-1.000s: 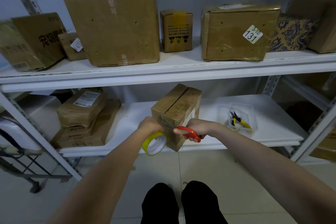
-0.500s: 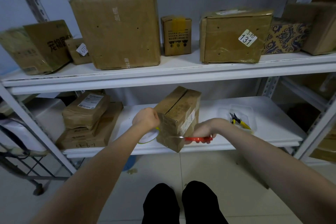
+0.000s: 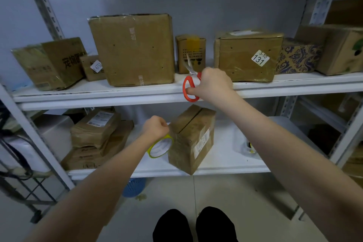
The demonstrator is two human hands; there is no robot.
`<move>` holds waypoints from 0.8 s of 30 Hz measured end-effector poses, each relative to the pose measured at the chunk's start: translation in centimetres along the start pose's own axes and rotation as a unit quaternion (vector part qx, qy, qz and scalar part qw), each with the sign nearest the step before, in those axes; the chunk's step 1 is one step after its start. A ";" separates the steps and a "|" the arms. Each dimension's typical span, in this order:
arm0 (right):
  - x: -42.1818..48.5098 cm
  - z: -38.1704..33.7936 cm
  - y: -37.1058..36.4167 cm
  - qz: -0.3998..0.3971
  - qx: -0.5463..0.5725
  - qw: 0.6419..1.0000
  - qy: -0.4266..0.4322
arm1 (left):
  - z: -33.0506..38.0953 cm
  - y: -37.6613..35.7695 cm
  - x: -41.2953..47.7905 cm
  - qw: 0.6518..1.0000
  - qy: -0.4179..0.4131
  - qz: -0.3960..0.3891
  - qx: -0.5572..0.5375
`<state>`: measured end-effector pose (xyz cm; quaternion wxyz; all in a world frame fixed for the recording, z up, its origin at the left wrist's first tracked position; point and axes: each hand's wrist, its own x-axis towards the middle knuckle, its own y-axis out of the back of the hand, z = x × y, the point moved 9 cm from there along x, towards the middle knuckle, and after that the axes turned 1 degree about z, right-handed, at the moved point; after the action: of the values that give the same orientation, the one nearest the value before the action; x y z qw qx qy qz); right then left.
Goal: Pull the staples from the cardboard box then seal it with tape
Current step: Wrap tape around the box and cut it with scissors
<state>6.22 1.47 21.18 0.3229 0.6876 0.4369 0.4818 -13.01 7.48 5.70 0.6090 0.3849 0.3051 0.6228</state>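
Note:
A small brown cardboard box (image 3: 193, 139) stands upright at the front of the lower white shelf (image 3: 225, 165), a seam running down its top face. My left hand (image 3: 156, 126) grips a yellow-rimmed tape roll (image 3: 160, 147) held against the box's left side. My right hand (image 3: 213, 84) is raised in front of the upper shelf edge and holds red-handled scissors (image 3: 189, 84), blades pointing up and left. A clear tray with yellow-handled pliers (image 3: 250, 146) sits right of the box, mostly hidden by my right forearm.
The upper shelf (image 3: 117, 94) carries several cardboard boxes, among them a large one (image 3: 133, 49) and one labelled 131 (image 3: 247, 56). Stacked wrapped parcels (image 3: 96, 133) lie on the lower shelf's left. A blue basket (image 3: 133, 185) sits on the floor below.
My right hand has lifted the scissors from beside the box's lower front up to the upper shelf edge. My left hand stays at the box with the tape roll.

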 end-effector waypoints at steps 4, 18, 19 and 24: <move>2.4 -2.3 -0.7 -0.040 -0.095 0.995 -0.001 | -0.2 -0.8 -0.3 0.999 -0.030 -0.035 0.017; -4.4 -7.9 -6.9 0.075 -0.055 0.924 0.372 | -4.1 -3.5 -0.5 0.997 0.015 -0.070 0.002; -4.9 -7.2 -9.2 0.049 -0.072 0.925 0.369 | -4.2 -3.5 -0.7 0.998 0.020 -0.067 0.004; -4.3 -0.5 -19.7 -0.142 -0.145 0.959 0.197 | -5.2 -3.3 -1.1 0.997 0.030 -0.064 -0.022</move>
<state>-0.57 5.66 2.68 0.3918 0.4556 0.5106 0.6150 -15.72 7.11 0.10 0.6468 0.3319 0.3336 0.6002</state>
